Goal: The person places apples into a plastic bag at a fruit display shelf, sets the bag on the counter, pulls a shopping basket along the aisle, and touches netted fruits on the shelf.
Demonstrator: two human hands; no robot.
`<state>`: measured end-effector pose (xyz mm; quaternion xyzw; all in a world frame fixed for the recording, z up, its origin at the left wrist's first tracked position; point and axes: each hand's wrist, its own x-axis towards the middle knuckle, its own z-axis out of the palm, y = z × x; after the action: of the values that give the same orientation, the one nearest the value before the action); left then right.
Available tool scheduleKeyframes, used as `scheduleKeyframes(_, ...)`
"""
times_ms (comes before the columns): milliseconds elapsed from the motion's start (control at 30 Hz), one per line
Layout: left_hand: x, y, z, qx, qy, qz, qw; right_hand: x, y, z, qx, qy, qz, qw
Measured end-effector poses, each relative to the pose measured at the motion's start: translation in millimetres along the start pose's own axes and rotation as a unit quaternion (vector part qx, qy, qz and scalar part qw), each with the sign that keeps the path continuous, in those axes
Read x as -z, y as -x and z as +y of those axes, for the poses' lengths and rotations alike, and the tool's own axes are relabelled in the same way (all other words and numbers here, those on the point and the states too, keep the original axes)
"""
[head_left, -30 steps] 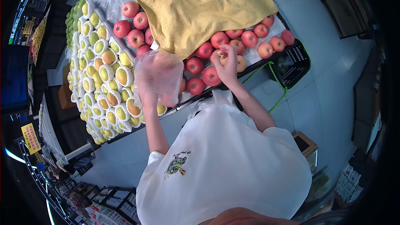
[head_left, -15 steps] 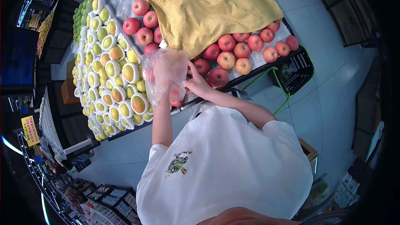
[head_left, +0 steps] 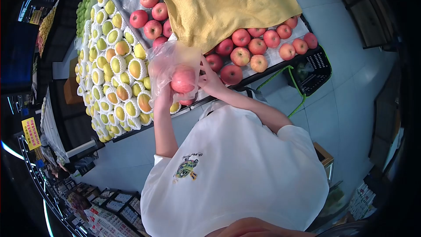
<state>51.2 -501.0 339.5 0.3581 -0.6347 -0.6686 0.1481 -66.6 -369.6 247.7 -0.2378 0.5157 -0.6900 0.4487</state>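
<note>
A thin clear plastic bag hangs over the front of the apple display. A large red apple shows through its film, bigger and brighter than its neighbours. My left hand is wrapped in the bag, closed against the left side of this apple; the film blurs its fingers. My right hand is at the bag's right edge, with curled fingers pinching the film close to the apple. Loose red apples lie right beside it, and more red apples lie beyond the bag.
A yellow towel covers much of the apple display. On the left, yellow fruits in white foam nets are piled high, with green fruit behind. A black shopping basket with a green cord hangs at the display's right corner.
My left hand has shifted slightly left in the bag, and a red apple now shows plainly through the film. My right hand stays at the bag's edge. The view has moved a little.
</note>
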Motion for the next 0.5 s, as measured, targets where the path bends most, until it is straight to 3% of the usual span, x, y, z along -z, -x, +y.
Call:
scheduleKeyframes(67,-10.2,12.3,-6.4,0.08,0.322,0.112,0.937,-1.6,2.7,-7.9,0.0,0.015,0.017,1.0)
scheduleKeyframes(100,-2.6,19.5,-8.8,0.08,0.324,0.118,0.935,0.3,1.3,-6.7,-0.004,0.015,0.011,1.0)
scheduleKeyframes(167,17.1,35.2,-13.5,0.138,0.338,-0.147,0.919,5.1,0.7,-3.9,0.049,0.075,0.002,0.996)
scheduleKeyframes(200,16.7,38.7,-13.0,0.138,0.34,-0.142,0.919,6.6,5.0,-6.3,0.046,0.075,-0.002,0.996)
scheduleKeyframes(267,8.4,42.7,-9.8,0.152,0.459,-0.236,0.843,9.6,17.5,-25.2,0.188,0.245,0.094,0.946)
scheduleKeyframes(300,3.4,43.2,-13.4,0.15,0.461,-0.233,0.843,11.1,23.7,-34.7,0.257,0.324,0.141,0.899)
scheduleKeyframes(333,-2.1,44.1,-18.7,0.133,0.519,-0.262,0.803,12.4,30.6,-41.7,0.256,0.324,0.138,0.9)
scheduleKeyframes(367,-4.6,44.2,-21.6,0.116,0.572,-0.29,0.758,14.0,37.5,-49.1,0.323,0.275,0.116,0.898)
scheduleKeyframes(400,-5.1,43.2,-17.7,0.115,0.573,-0.29,0.758,15.3,43.6,-58.4,0.388,0.224,0.095,0.889)
scheduleKeyframes(433,-6.6,42.0,-8.9,0.14,0.539,-0.29,0.779,15.6,49.8,-72.6,0.388,0.225,0.096,0.888)
scheduleKeyframes(500,-15.2,42.2,6.2,0.166,0.501,-0.296,0.796,15.4,63.8,-102.8,0.441,0.275,-0.003,0.854)
